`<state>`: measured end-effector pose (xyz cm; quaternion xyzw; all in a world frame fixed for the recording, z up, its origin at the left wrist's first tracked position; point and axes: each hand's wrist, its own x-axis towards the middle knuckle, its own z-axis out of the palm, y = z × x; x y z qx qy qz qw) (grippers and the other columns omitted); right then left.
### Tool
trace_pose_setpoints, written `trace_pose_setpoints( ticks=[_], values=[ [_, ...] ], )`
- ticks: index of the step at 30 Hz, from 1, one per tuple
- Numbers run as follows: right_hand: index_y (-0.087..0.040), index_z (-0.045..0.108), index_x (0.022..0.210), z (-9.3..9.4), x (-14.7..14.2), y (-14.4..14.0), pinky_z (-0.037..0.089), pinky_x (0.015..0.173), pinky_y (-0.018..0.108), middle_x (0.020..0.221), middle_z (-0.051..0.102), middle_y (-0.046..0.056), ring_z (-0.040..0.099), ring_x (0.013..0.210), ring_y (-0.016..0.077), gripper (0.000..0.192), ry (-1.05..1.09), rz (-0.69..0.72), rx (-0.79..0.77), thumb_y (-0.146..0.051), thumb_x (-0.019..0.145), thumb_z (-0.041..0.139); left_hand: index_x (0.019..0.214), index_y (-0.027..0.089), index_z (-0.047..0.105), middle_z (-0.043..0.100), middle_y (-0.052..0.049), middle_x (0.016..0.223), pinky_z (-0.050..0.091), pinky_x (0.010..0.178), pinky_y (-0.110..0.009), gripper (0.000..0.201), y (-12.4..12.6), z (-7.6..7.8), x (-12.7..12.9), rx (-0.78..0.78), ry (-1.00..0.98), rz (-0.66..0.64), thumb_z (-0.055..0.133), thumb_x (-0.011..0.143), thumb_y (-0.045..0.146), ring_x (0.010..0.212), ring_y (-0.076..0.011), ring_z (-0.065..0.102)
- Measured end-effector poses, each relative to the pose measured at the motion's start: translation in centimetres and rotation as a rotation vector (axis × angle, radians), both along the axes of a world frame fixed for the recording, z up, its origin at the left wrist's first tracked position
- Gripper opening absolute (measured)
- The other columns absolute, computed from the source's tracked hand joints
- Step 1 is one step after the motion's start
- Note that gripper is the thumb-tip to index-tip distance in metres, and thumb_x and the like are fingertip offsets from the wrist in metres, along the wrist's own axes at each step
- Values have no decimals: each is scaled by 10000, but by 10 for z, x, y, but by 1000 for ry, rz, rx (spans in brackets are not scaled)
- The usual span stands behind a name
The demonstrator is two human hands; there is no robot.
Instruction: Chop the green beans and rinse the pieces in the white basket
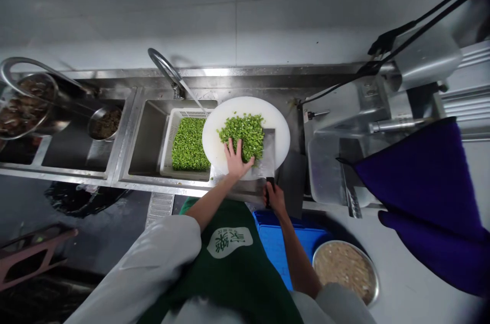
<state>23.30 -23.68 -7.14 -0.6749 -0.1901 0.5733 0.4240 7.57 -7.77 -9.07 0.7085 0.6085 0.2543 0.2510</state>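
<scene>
Green chopped vegetable [243, 136] heaped on round white board [245, 132] beside sink, left hand [237, 159] fingers spread flat corralling it, right hand [274, 197] fingers clenched around cleaver [267, 163] handle at counter front edge.

Head view, steeply downward over the counter [291, 109]

Lay heaped as bright green chopped greens [245, 135] on the far right half of a round white cutting board [229, 112], with a broad steel cleaver [268, 158] flat along the pile's right edge, blade pointing far.
</scene>
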Motion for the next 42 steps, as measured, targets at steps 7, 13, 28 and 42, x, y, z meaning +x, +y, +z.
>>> trace_pose_setpoints(
  ticks=[7,13,28,42],
  values=[
    [-282,481,810,4,-28,11,432,388,295,578,537,-40,492,425,152,639,-72,115,19,-907,825,610,1638,294,587,180,-62,1876,71,1325,-851,862,-8,6,26,18,-13,-65,727,901,717,1706,-555,-25],
    [-283,473,821,4,-42,22,419,394,300,572,531,-48,505,421,157,605,-44,182,20,-872,828,614,1644,246,578,227,-90,1862,104,1366,-784,738,4,13,6,-20,110,-40,617,1010,623,1724,-486,46],
    [-268,510,817,30,-146,78,467,522,269,551,574,-42,579,462,173,373,-259,550,59,-546,1066,511,1661,181,508,306,-221,1806,277,1351,-666,744,38,7,-130,115,148,412,590,1020,550,1689,-409,269],
    [-178,709,1003,92,-52,53,471,676,288,835,790,136,752,751,265,350,-883,572,12,-430,1107,490,1595,44,499,539,-274,1644,343,1367,-521,639,95,-3,-207,14,-151,462,344,1121,444,1585,-329,487]
  ],
)
